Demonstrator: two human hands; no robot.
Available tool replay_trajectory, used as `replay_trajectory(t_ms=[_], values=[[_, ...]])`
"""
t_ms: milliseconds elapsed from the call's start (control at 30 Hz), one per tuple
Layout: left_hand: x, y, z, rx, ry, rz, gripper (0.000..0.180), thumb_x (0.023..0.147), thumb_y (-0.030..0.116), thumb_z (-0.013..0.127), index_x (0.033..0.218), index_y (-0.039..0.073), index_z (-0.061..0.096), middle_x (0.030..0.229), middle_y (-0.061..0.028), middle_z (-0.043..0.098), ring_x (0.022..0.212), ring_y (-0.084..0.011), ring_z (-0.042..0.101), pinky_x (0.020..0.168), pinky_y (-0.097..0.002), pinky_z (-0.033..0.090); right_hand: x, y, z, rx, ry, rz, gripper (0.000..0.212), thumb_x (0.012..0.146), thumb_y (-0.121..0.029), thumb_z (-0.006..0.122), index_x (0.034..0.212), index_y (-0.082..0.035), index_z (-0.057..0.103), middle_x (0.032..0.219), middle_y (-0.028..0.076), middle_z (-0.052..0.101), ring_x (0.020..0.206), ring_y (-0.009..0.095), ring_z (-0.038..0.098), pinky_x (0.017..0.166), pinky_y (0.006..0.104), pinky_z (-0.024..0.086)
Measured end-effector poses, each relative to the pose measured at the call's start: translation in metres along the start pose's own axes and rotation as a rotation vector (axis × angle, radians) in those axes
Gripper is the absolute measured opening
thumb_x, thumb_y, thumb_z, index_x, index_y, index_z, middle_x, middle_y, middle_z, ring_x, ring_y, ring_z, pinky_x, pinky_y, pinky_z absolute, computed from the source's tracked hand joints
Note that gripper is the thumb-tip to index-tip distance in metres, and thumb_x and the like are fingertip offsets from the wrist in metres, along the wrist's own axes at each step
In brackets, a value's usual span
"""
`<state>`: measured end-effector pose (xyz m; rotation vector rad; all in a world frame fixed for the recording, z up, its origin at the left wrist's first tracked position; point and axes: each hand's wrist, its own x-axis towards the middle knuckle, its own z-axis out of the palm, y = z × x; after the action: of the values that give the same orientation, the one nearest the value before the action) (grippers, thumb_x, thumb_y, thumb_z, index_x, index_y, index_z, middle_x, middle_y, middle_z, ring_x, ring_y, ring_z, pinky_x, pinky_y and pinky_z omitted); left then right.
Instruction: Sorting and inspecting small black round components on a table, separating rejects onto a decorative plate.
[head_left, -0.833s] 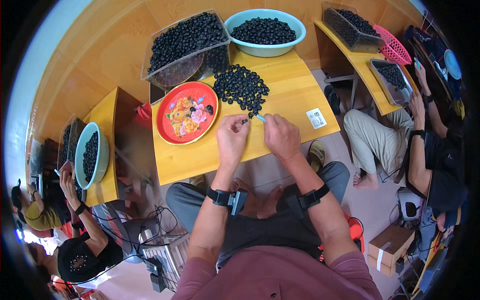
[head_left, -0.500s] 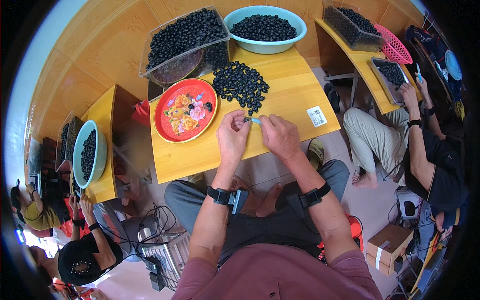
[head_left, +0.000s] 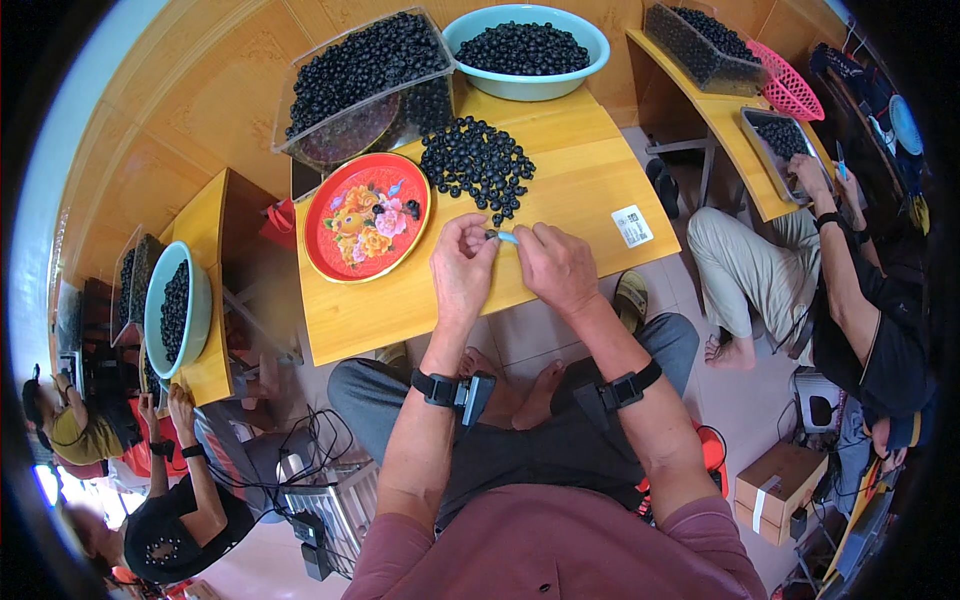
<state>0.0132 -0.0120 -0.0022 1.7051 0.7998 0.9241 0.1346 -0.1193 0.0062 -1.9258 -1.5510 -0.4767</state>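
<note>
My left hand (head_left: 463,268) is closed, pinching a small dark round piece (head_left: 490,235) between thumb and fingertips. In my right hand (head_left: 556,268) is a small light-blue tool (head_left: 507,238), its tip against that piece; the fingers hide most of it. Both hands meet above the front part of the yellow table (head_left: 580,195). Just beyond them lies a loose pile of black, berry-like round pieces (head_left: 478,165). Left of the pile, a red flower-patterned round tray (head_left: 322,250) carries a few dark pieces.
A clear plastic bin (head_left: 350,130) and a pale-blue bowl (head_left: 530,88), both full of black pieces, stand at the table's back. A white label (head_left: 632,227) sticks to its right side. People work at tables on both sides. A cardboard box (head_left: 780,492) sits on the floor.
My hands keep the same pinch and hold, with the fingers shifting only slightly. The whole view has moved a little. At the right, the other person's hands have shifted slightly.
</note>
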Motion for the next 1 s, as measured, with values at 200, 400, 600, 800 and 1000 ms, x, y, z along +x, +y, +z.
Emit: replay_trajectory(t_ms=[200,400,600,800,1000], values=[[-0.001,0.000,-0.001,-0.153,-0.003,-0.075,0.034,0.088,-0.006,0.077,0.118,0.000,0.061,0.093,-0.0020,0.063,0.082,-0.0074,0.061,0.075,-0.0225,0.052,0.002,0.001,0.002,-0.059,-0.043,0.076,0.005,0.088,-0.012,0.064,0.089,-0.006,0.064,0.075,0.009,0.061,0.069,0.027,0.068,0.059,0.0413,0.056],[-0.004,-0.002,-0.003,-0.264,0.027,-0.074,0.037,0.089,-0.004,0.077,0.122,0.000,0.061,0.098,-0.0025,0.063,0.083,-0.0067,0.062,0.076,-0.0207,0.052,0.003,-0.001,0.000,-0.060,-0.029,0.070,0.004,0.088,-0.011,0.064,0.086,-0.007,0.063,0.074,0.009,0.061,0.069,0.027,0.069,0.059,0.0417,0.056],[-0.004,-0.002,-0.008,-0.096,0.034,0.036,0.020,0.090,-0.002,0.075,0.110,-0.002,0.074,0.105,-0.0063,0.063,0.087,-0.0106,0.065,0.078,-0.0240,0.054,0.003,-0.003,0.002,-0.062,0.016,0.074,0.004,0.089,-0.011,0.062,0.086,-0.008,0.061,0.074,0.008,0.060,0.068,0.027,0.068,0.057,0.0417,0.055],[0.001,0.007,-0.030,0.119,0.075,0.237,0.016,0.089,0.000,0.075,0.105,0.002,0.074,0.099,-0.0049,0.067,0.087,-0.0122,0.064,0.080,-0.0271,0.054,0.001,-0.002,-0.001,-0.083,-0.017,0.129,0.004,0.089,-0.010,0.061,0.086,-0.008,0.060,0.074,0.009,0.060,0.068,0.028,0.067,0.059,0.0425,0.055],[0.045,0.022,-0.085,0.451,0.170,0.127,0.017,0.086,0.002,0.076,0.103,0.002,0.074,0.095,-0.0120,0.070,0.088,-0.0227,0.069,0.078,-0.0348,0.055,0.001,0.000,0.000,-0.062,0.042,0.128,0.003,0.091,-0.009,0.061,0.089,-0.006,0.060,0.074,0.010,0.058,0.069,0.030,0.066,0.059,0.0430,0.055]])
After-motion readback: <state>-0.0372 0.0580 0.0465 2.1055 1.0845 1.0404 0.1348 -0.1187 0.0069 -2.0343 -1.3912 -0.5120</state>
